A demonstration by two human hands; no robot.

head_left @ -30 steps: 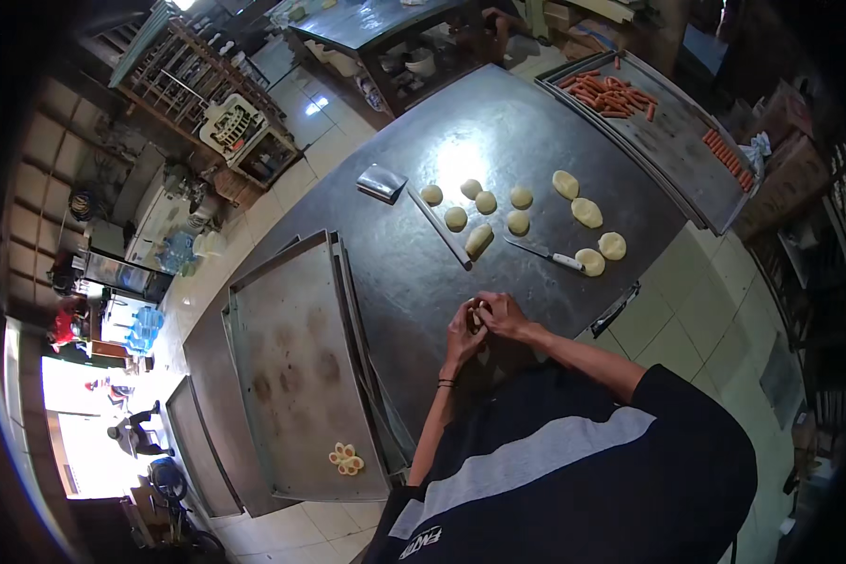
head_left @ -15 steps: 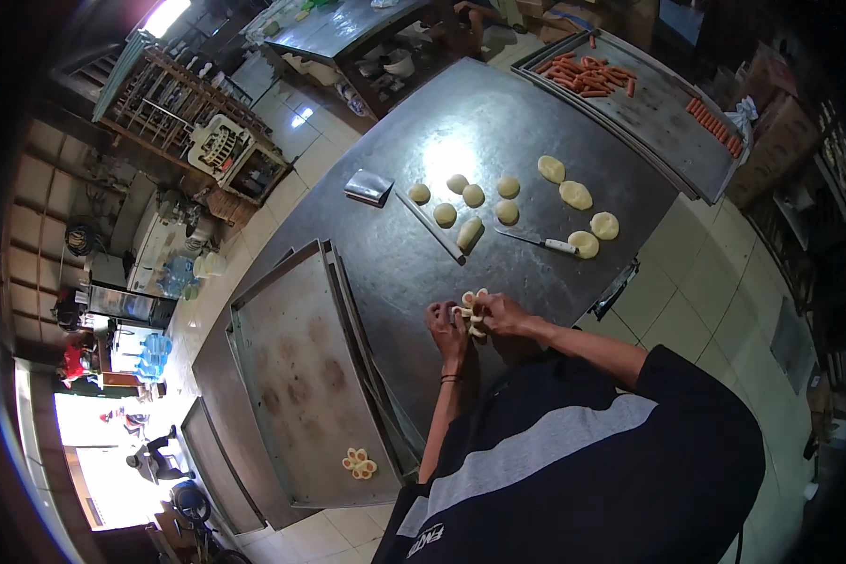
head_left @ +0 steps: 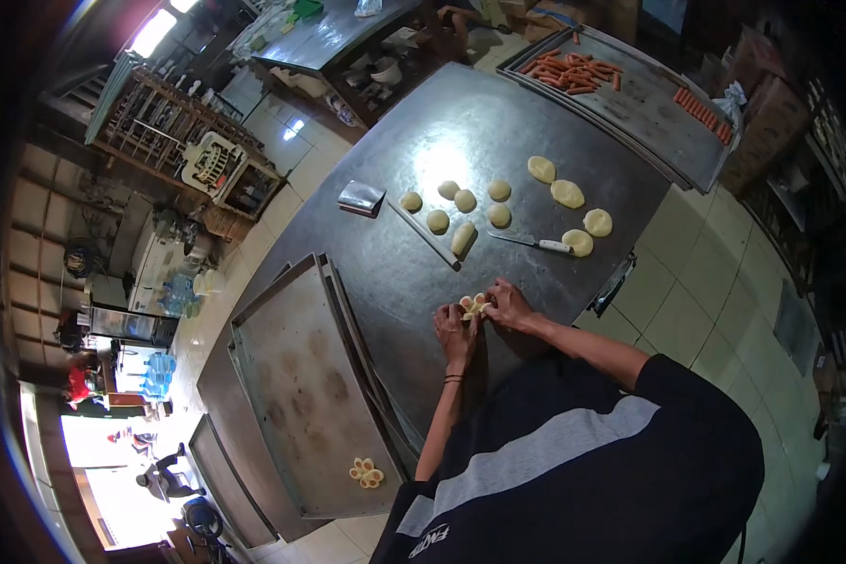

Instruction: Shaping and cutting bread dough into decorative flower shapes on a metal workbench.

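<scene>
Grey steel gleams in the head view, and the white-handled knife (head_left: 555,246) on the worktable (head_left: 395,277) is our marker. Nearer the body and left of it, here's the dough flower (head_left: 474,305), low on the steel between two hands! The left hand (head_left: 454,331) has its fingers drawn in at one side, the right hand (head_left: 509,305) at the other; narrow grips, both touching dough, though whether they pinch or merely press, I can't tell.

And look at the change: a second ago the hands are bunched together over it, nearly covering it; now they part and the petals fan out, reddish centres turned up. That suggests the shaping is well along, perhaps down to tidying. It resembles the second flower (head_left: 367,473), well left of the knife and closer to the body, on the near tray (head_left: 310,385).

Left of the knife wait dough balls (head_left: 465,200); to its right and beyond, flattened rounds (head_left: 568,194).

Hard to make out? Fingers cover the flower's edges, so no sure petal count; its underside is hidden, and the dark shirt (head_left: 592,479) runs off below.
</scene>
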